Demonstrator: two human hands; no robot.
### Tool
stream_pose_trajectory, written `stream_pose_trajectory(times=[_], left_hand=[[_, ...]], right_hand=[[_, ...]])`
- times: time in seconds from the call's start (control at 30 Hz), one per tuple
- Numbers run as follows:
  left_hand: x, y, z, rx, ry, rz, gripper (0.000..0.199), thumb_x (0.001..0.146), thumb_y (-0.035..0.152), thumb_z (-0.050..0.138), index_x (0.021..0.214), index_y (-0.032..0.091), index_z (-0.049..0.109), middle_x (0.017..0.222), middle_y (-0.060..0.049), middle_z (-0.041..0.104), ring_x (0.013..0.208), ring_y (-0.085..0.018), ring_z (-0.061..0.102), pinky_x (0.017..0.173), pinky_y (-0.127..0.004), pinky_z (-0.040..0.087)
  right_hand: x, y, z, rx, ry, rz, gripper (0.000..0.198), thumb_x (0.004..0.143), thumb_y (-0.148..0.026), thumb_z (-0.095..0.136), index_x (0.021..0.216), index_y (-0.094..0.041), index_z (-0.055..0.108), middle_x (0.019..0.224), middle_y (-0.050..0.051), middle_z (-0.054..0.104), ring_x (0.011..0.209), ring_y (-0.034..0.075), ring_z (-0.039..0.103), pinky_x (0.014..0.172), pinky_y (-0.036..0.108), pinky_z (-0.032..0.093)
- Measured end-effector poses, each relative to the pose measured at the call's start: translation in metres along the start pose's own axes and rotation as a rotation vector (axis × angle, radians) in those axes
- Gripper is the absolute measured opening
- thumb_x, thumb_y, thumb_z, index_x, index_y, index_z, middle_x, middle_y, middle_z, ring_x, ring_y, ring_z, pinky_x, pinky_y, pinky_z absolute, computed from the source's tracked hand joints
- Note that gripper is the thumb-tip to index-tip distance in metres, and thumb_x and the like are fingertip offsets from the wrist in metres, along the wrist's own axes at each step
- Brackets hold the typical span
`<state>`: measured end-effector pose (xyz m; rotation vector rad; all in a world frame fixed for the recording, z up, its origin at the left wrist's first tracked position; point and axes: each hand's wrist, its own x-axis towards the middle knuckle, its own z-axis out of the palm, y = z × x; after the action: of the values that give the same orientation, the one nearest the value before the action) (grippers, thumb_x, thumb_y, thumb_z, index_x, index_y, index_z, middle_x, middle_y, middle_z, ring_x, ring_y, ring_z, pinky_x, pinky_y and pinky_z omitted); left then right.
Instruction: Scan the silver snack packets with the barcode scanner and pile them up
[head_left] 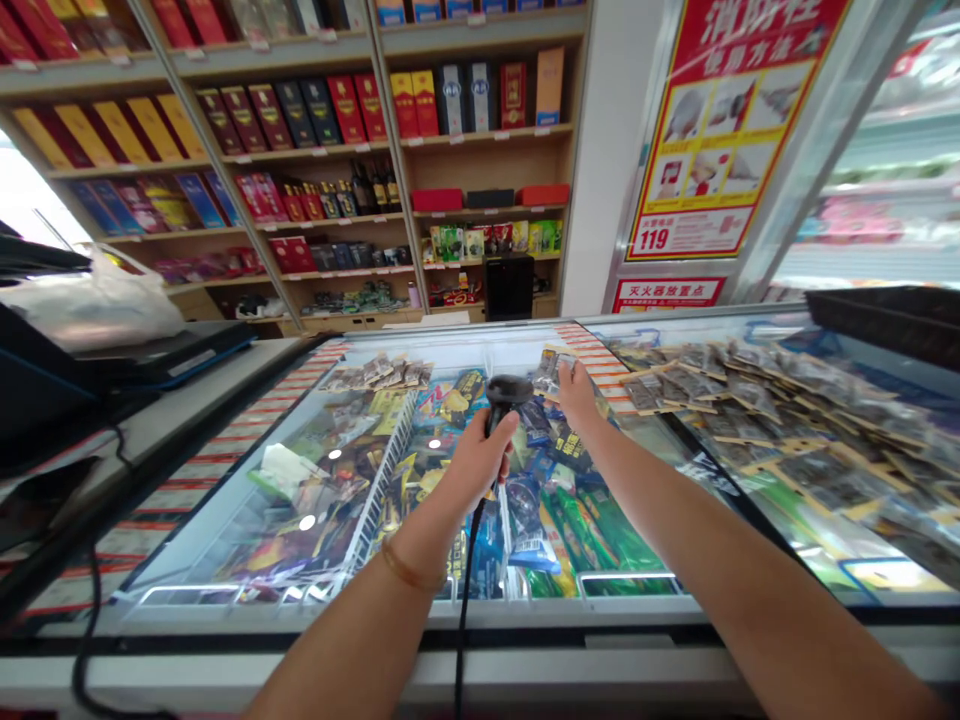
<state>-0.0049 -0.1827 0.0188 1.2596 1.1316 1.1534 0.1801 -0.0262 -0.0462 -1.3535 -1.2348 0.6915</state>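
My left hand (484,455) is wrapped round the handle of a black barcode scanner (510,390), whose cable hangs down toward me. Just right of the scanner head, my right hand (577,395) pinches a small clear-fronted packet (553,368) with dark contents. Both hands are above the glass top of a chest freezer (517,615). A small pile of similar packets (386,372) lies on the glass at the left, and a large spread of them (817,425) covers the glass at the right.
Under the glass are colourful frozen packs and white wire dividers (386,490). A black tray (889,315) stands at the far right. At the left, a white plastic bag (97,305) rests by dark counter equipment. Shelves of boxed goods (307,110) line the back wall.
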Motion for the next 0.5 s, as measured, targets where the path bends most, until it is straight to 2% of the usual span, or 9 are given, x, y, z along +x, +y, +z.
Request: stream_pose_trajectory(times=[0.07,0.13,0.2,0.27,0.33,0.4,0.5], left_hand=[[0.001,0.016,-0.016,-0.009,0.063,-0.007,0.05,0.079,0.066,0.072,0.089,0.023,0.047,0.062,0.008,0.053,0.038,-0.007,0.045,0.036,-0.021,0.035],[0.001,0.029,-0.041,0.006,0.129,-0.009,0.048,0.079,0.063,0.074,0.088,0.023,0.048,0.061,0.007,0.054,0.037,-0.008,0.045,0.036,-0.021,0.034],[0.001,0.037,-0.073,0.035,0.214,0.002,0.046,0.078,0.06,0.075,0.087,0.023,0.049,0.061,0.007,0.053,0.037,-0.008,0.045,0.036,-0.021,0.034],[0.0,0.037,-0.109,0.06,0.346,0.032,0.043,0.08,0.058,0.073,0.088,0.023,0.049,0.061,0.007,0.053,0.037,-0.008,0.045,0.036,-0.021,0.034],[-0.001,0.031,-0.143,0.096,0.519,0.078,0.041,0.08,0.056,0.072,0.089,0.023,0.049,0.06,0.007,0.053,0.037,-0.009,0.046,0.037,-0.021,0.034],[-0.002,0.025,-0.172,0.118,0.649,0.097,0.04,0.08,0.055,0.071,0.089,0.024,0.049,0.06,0.007,0.053,0.038,-0.01,0.047,0.038,-0.021,0.035],[-0.004,0.02,-0.198,0.087,0.693,0.095,0.039,0.08,0.057,0.069,0.087,0.023,0.049,0.061,0.007,0.053,0.04,-0.01,0.048,0.039,-0.022,0.037]], right_hand=[[-0.001,-0.004,0.002,0.012,-0.009,0.049,0.038,0.099,-0.042,0.047,0.13,-0.02,0.05,0.097,0.012,0.073,0.053,0.02,0.065,0.049,0.032,0.051],[-0.002,-0.011,0.006,0.032,-0.049,0.057,0.036,0.093,-0.031,0.056,0.127,-0.02,0.051,0.098,0.009,0.074,0.056,0.019,0.067,0.05,0.03,0.052],[-0.002,-0.023,0.016,0.081,-0.109,0.081,0.031,0.088,-0.023,0.062,0.119,-0.019,0.056,0.092,0.007,0.074,0.059,0.018,0.069,0.053,0.028,0.053],[-0.002,-0.039,0.036,0.137,-0.194,0.101,0.022,0.086,-0.019,0.067,0.107,-0.018,0.061,0.082,0.004,0.072,0.06,0.018,0.07,0.054,0.026,0.053],[-0.003,-0.06,0.068,0.18,-0.278,0.106,0.016,0.083,-0.019,0.073,0.097,-0.017,0.065,0.072,0.002,0.07,0.06,0.017,0.07,0.054,0.025,0.052],[-0.005,-0.083,0.112,0.222,-0.322,0.12,0.019,0.079,-0.02,0.081,0.091,-0.017,0.067,0.066,0.0,0.068,0.057,0.017,0.069,0.055,0.026,0.054],[-0.011,-0.112,0.188,0.267,-0.383,0.163,0.015,0.08,-0.016,0.081,0.086,-0.017,0.068,0.063,-0.001,0.067,0.056,0.015,0.069,0.056,0.024,0.056]])
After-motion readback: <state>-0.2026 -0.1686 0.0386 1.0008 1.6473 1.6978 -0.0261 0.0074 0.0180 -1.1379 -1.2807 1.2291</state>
